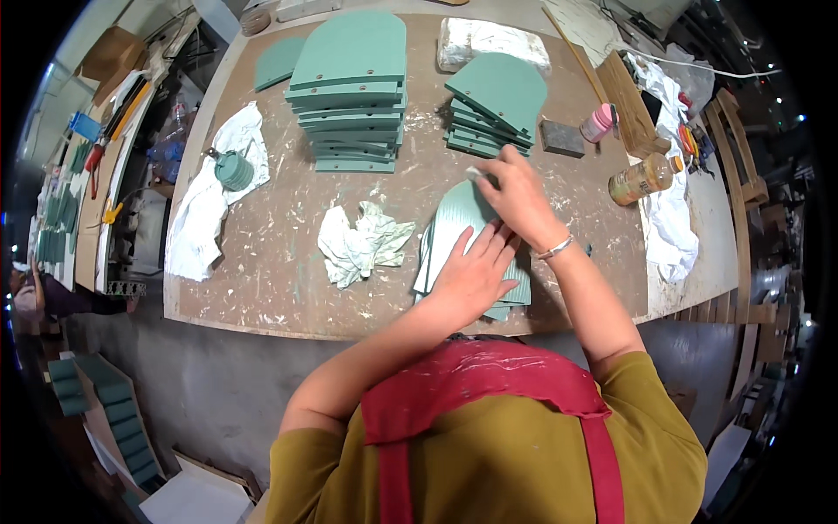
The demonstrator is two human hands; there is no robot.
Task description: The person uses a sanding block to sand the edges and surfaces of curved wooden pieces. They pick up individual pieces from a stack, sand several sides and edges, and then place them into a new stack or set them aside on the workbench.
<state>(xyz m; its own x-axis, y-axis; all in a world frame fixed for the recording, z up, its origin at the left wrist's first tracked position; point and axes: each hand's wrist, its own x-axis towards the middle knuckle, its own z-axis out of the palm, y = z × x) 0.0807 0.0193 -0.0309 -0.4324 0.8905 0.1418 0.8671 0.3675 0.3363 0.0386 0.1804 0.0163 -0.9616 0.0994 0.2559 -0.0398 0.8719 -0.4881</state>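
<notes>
Ribbed green panel, qty 1, atop pile, nr table's near edge, R of ctr.
Rounded end twd far edge; long axis approx. near-to-far. L hand: open, flat on panel. R hand: pinching sm. white piece. Also: 2 green stacks, far edge; 2 bottles, R edge; 1 crumpled cloth.

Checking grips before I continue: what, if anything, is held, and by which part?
The right hand seems to pinch a small white piece by its right end, kind unclear. The left hand lies flat on the panel, holding nothing.
</notes>
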